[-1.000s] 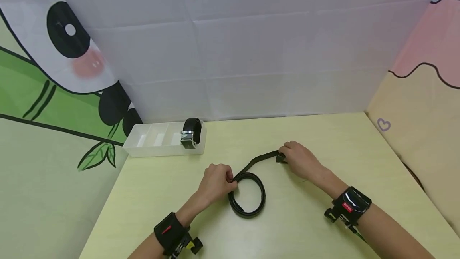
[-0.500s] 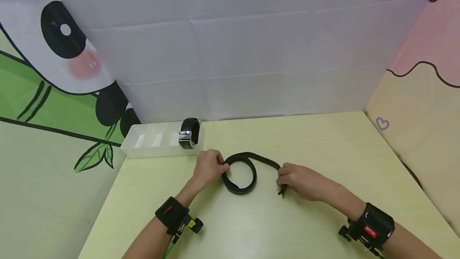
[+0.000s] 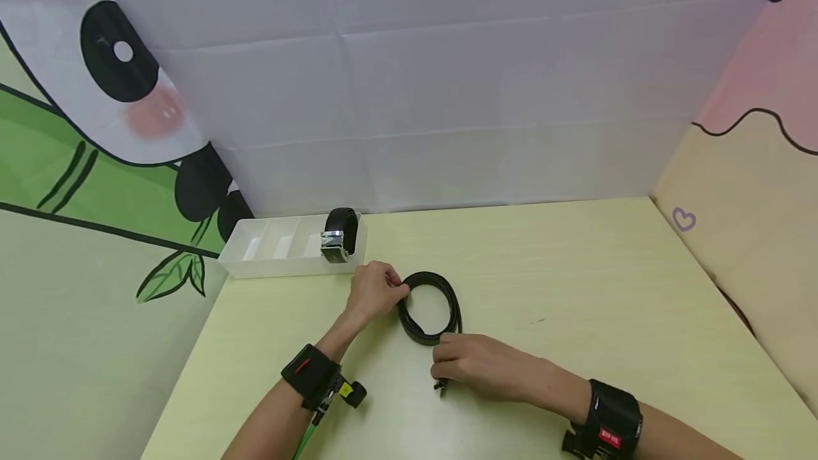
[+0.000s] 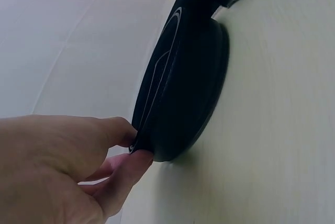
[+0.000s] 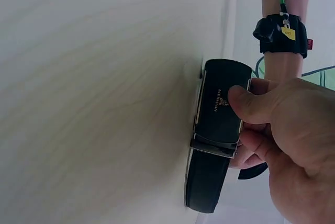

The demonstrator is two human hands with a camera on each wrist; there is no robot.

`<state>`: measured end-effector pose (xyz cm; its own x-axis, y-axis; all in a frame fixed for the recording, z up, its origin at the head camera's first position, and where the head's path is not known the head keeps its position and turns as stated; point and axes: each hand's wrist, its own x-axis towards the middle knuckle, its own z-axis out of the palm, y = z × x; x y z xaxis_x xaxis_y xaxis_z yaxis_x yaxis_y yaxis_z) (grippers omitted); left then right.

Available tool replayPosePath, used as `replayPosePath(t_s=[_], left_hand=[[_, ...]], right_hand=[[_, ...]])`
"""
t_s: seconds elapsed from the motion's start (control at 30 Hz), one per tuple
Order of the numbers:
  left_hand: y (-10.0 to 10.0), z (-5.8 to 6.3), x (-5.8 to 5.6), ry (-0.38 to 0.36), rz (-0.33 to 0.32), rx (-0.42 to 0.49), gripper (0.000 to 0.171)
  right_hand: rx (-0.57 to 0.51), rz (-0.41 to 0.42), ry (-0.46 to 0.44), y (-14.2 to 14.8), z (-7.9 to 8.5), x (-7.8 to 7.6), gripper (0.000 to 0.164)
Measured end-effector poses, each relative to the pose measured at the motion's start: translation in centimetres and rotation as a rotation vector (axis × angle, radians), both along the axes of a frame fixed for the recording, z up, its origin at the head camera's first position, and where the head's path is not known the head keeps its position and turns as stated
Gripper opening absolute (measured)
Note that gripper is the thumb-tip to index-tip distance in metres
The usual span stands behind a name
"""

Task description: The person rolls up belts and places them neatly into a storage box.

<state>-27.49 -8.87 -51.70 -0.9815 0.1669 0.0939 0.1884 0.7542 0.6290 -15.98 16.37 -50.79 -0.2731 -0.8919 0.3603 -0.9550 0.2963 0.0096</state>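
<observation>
A black leather belt (image 3: 455,309) is coiled into a ring, standing on its edge on the pale table (image 3: 575,268). My left hand (image 3: 373,293) pinches the coil's left side between thumb and fingers; in the left wrist view the fingertips (image 4: 137,161) hold the layers at the rim. At the near right of the coil, my right hand (image 3: 476,364) grips the belt's buckle end. The right wrist view shows the dark buckle (image 5: 222,103) with small gold lettering, my thumb pressed on its face and the fingers behind it.
At the back left stands a white compartment tray (image 3: 287,270). Its rightmost compartment holds another rolled black belt (image 3: 345,229) with a silver buckle. A printed cloth (image 3: 447,91) hangs along the table's back edge.
My right hand has swung the buckle end from the upper right down and toward me, wrapping the loose strap along the coil. My left hand and the coil moved slightly away from me.
</observation>
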Motion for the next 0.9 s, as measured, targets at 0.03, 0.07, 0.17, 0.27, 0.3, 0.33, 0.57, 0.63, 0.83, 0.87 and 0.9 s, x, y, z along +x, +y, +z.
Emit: replayPosePath(t_s=[0.03,0.07,0.17,0.27,0.3,0.33,0.57,0.63,0.83,0.87,0.9], left_hand=[[0.0,-0.1,0.0,-0.001,0.002,0.003,0.014],[0.0,-0.1,0.0,-0.002,0.004,0.006,0.013],[-0.1,-0.3,0.0,-0.007,0.012,0.016,0.014],[-0.2,-0.4,-0.1,-0.033,0.024,0.043,0.013],[-0.3,-0.4,-0.1,-0.044,0.029,0.053,0.013],[-0.3,-0.4,-0.1,-0.059,0.034,0.065,0.013],[-0.2,-0.3,0.3,-0.138,0.062,0.109,0.013],[0.0,-0.2,0.7,-0.145,0.069,0.106,0.014],[0.0,-0.6,1.5,-0.120,0.067,0.117,0.017],[0.0,-0.8,1.6,-0.106,0.062,0.118,0.018],[0.0,-0.9,1.8,-0.083,0.052,0.117,0.019]], right_hand=[[-0.012,-0.001,0.007,-0.5,-0.2,-0.2,0.014],[-0.024,-0.005,0.017,-0.9,-0.3,-0.4,0.013],[-0.057,-0.038,0.030,-1.8,-0.7,-1.1,0.010],[-0.088,-0.081,0.043,-2.4,-1.1,-1.7,0.006],[-0.095,-0.097,0.038,-2.5,-1.2,-1.9,0.007],[-0.105,-0.109,0.030,-2.5,-1.4,-2.1,0.009],[-0.176,-0.215,-0.062,-1.6,-2.0,-2.6,0.022],[-0.193,-0.241,-0.084,-1.2,-2.0,-2.7,0.023],[-0.181,-0.307,-0.188,-0.3,-1.9,-2.5,0.032],[-0.178,-0.322,-0.225,-0.2,-1.8,-2.5,0.036],[-0.173,-0.339,-0.260,-0.2,-1.8,-2.5,0.040]])
